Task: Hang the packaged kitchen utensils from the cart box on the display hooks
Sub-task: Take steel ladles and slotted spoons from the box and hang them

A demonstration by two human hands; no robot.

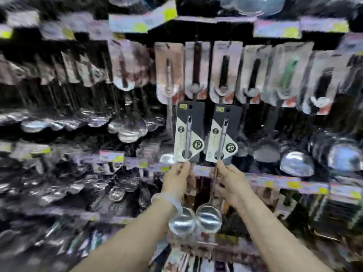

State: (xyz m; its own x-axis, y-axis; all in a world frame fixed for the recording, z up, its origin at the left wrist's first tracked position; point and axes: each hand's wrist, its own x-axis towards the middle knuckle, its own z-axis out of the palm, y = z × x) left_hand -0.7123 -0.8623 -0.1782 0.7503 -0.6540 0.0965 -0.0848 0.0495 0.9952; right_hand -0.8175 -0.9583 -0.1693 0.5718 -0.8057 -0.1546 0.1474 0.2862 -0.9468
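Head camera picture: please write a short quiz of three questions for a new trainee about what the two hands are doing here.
1. True or false: each hand holds its own packaged ladle.
2. Where does the left hand grip the left ladle? A) at the bowl B) on the handle just under the card C) at the card's top hole
3. Fill in: the bowls of the two ladles hang ____ the hands.

Key:
1. True; the right hand holds the right ladle.
2. B
3. below; left bowl, right bowl.
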